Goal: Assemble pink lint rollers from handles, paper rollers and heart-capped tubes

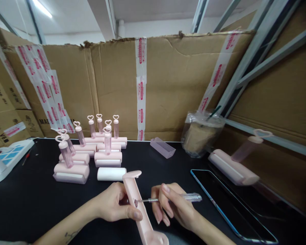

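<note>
My left hand is closed around the middle of a pink lint roller frame, a long open trough with a raised end piece, held tilted above the table. In my right hand is a thin screwdriver with a transparent handle, gripped between thumb and fingers. Its tip points left and meets the inside of the frame beside my left thumb, at a small dark spot. Just behind the frame lies a white paper roll. What my left fingers press underneath is hidden.
Several pink lint rollers with heart-topped handles stand at the back left; another roller sits at right. A lilac plastic cover, a bagged drink cup, a phone and a white tray surround the work. Cardboard walls the back.
</note>
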`<move>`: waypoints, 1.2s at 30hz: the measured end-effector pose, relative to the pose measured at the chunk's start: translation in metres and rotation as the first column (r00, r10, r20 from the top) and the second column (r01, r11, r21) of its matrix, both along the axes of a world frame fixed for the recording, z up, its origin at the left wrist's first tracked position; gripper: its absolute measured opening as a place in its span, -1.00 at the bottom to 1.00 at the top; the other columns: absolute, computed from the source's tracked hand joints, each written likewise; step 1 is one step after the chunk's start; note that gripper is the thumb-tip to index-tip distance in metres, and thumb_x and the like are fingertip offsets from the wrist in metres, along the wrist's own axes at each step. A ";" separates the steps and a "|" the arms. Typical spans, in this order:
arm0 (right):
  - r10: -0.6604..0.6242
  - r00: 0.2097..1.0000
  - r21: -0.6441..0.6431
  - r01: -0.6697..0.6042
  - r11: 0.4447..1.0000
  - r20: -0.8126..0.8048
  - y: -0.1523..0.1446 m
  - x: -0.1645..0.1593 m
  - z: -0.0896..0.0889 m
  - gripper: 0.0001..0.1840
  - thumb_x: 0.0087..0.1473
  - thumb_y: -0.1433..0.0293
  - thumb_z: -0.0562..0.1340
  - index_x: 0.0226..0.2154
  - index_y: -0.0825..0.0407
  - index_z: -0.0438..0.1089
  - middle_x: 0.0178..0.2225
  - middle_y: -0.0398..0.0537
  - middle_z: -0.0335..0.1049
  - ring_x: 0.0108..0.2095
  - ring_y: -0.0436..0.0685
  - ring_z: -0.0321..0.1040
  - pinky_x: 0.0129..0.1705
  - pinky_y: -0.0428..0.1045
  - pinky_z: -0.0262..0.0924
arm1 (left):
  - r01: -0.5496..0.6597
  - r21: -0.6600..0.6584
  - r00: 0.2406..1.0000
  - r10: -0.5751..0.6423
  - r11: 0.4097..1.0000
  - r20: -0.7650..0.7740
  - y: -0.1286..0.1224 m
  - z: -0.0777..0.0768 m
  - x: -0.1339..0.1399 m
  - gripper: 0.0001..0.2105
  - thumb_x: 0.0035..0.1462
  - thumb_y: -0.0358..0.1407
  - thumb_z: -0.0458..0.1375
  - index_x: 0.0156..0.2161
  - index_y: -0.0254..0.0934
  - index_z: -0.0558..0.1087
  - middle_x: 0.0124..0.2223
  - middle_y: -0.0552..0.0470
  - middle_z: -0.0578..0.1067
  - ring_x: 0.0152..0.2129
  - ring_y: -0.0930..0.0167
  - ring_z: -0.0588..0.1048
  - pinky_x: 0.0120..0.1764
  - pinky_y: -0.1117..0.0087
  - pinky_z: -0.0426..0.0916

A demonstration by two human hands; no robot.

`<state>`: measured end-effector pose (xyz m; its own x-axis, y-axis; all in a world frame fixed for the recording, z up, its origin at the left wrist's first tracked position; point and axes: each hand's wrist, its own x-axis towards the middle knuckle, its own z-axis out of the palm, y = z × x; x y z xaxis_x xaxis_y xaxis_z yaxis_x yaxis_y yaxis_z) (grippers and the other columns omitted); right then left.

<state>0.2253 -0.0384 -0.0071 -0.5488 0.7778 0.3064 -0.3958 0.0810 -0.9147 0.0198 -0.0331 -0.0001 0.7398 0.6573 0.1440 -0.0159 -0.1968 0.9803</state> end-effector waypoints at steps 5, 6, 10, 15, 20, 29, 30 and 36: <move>-0.022 0.996 0.112 0.013 0.994 0.081 0.000 0.003 0.001 -0.41 0.21 0.22 -0.03 -0.76 0.10 0.24 -0.71 -0.06 0.30 -0.73 -0.07 0.15 -0.63 -0.11 0.01 | 0.019 -0.012 0.999 -0.019 1.000 -0.041 0.000 -0.001 -0.002 -0.62 -0.07 -0.04 0.23 -0.36 -0.38 0.37 -0.48 0.09 0.27 -0.54 0.51 0.24 -0.45 0.52 0.16; -0.036 0.993 0.152 0.018 0.988 0.114 0.000 0.004 0.001 -0.41 0.22 0.22 -0.04 -0.75 0.10 0.25 -0.71 -0.07 0.28 -0.69 -0.04 0.18 -0.58 -0.10 0.05 | 0.012 -0.007 0.999 -0.012 1.000 -0.041 0.001 -0.002 -0.002 -0.62 -0.07 -0.04 0.23 -0.36 -0.37 0.36 -0.48 0.10 0.27 -0.54 0.52 0.23 -0.46 0.52 0.15; -0.103 0.972 0.308 0.034 0.951 0.210 0.000 0.008 0.002 -0.41 0.22 0.22 -0.04 -0.73 0.10 0.27 -0.65 -0.09 0.27 -0.56 0.01 0.27 -0.43 -0.05 0.13 | -0.034 0.009 0.999 0.034 0.999 -0.029 0.002 -0.002 -0.001 -0.59 -0.05 -0.05 0.22 -0.23 -0.36 0.34 -0.48 0.12 0.27 -0.55 0.52 0.22 -0.45 0.52 0.16; -0.115 0.969 0.334 0.036 0.942 0.219 -0.001 0.007 0.002 -0.41 0.23 0.23 -0.05 -0.73 0.10 0.28 -0.62 -0.07 0.29 -0.55 0.01 0.26 -0.40 -0.04 0.13 | -0.047 0.048 0.997 0.050 0.998 -0.060 0.003 0.000 0.000 -0.61 -0.06 -0.04 0.22 -0.31 -0.37 0.35 -0.48 0.11 0.29 -0.54 0.52 0.24 -0.43 0.50 0.19; -0.108 0.980 0.223 0.069 0.972 0.168 -0.001 0.006 0.002 -0.43 0.22 0.21 -0.06 -0.72 0.08 0.24 -0.66 -0.11 0.23 -0.57 0.03 0.23 -0.45 -0.04 0.11 | -0.025 0.147 0.992 0.043 0.989 -0.122 0.001 0.008 -0.005 -0.63 0.03 -0.06 0.15 -0.23 -0.38 0.38 -0.36 0.02 0.37 -0.43 0.43 0.34 -0.34 0.45 0.26; -0.202 0.963 0.313 0.139 0.940 0.180 0.000 0.011 0.003 -0.45 0.22 0.20 -0.06 -0.70 0.07 0.24 -0.59 -0.08 0.25 -0.55 0.02 0.20 -0.44 -0.05 0.09 | -0.205 0.149 0.976 0.214 0.967 -0.042 0.000 0.010 -0.003 -0.68 0.08 -0.11 0.12 -0.18 -0.35 0.36 -0.23 -0.04 0.40 -0.30 0.36 0.39 -0.23 0.40 0.29; -0.204 0.962 0.329 0.137 0.934 0.181 0.000 0.011 0.003 -0.44 0.22 0.19 -0.05 -0.71 0.08 0.24 -0.59 -0.08 0.24 -0.56 0.02 0.20 -0.45 -0.05 0.09 | -0.224 0.138 0.972 0.231 0.965 -0.036 -0.001 0.009 -0.002 -0.67 0.08 -0.11 0.13 -0.18 -0.35 0.37 -0.23 -0.04 0.41 -0.31 0.37 0.39 -0.24 0.41 0.29; -0.130 0.965 0.289 0.060 0.955 0.229 0.002 0.012 0.005 -0.38 0.22 0.21 -0.05 -0.77 0.09 0.23 -0.67 -0.10 0.21 -0.61 -0.01 0.19 -0.51 -0.06 0.04 | -0.168 0.268 0.975 0.200 0.949 -0.098 -0.005 0.004 -0.001 -0.67 0.06 -0.09 0.13 -0.23 -0.36 0.42 -0.38 0.01 0.40 -0.48 0.45 0.35 -0.40 0.49 0.23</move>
<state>0.2378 -0.0367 -0.0024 -0.5611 0.7335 0.3836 -0.1419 0.3713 -0.9176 0.0185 -0.0378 0.0037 0.6318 0.7364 0.2418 0.1608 -0.4297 0.8885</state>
